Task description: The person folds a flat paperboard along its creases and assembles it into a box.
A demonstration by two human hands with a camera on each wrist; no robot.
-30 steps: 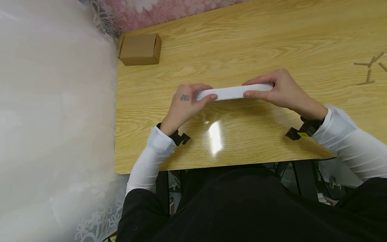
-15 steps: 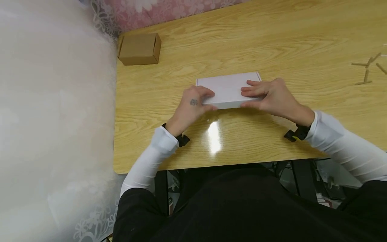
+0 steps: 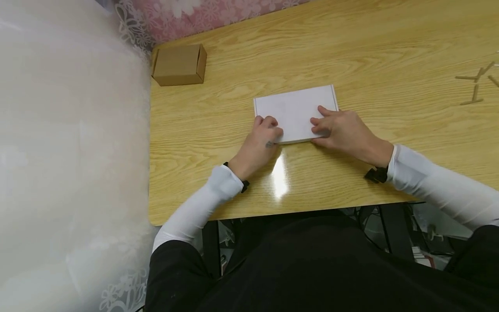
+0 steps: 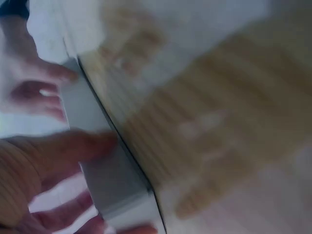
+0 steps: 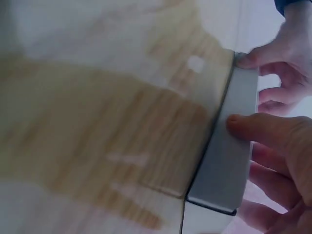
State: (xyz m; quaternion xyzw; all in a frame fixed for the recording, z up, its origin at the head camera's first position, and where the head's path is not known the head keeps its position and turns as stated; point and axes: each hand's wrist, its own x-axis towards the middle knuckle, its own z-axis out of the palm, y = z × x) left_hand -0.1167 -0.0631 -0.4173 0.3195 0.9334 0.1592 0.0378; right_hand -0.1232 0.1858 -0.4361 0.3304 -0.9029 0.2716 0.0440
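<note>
Grip: both hands hold the white box at its near edge, the left hand with thumb on the front wall and fingers curled over the near-left corner, the right hand likewise with thumb against the front wall and fingers laid on the lid near the right side. Largest item, the wooden surface, carries the box lying flat near its middle. A brown cardboard box sits well apart at the far-left corner; small wooden sticks lie scattered at the far right. Judgement: the box appears just set down flat, lid shut; opening it would call for lifting the front lip with both thumbs.
</note>
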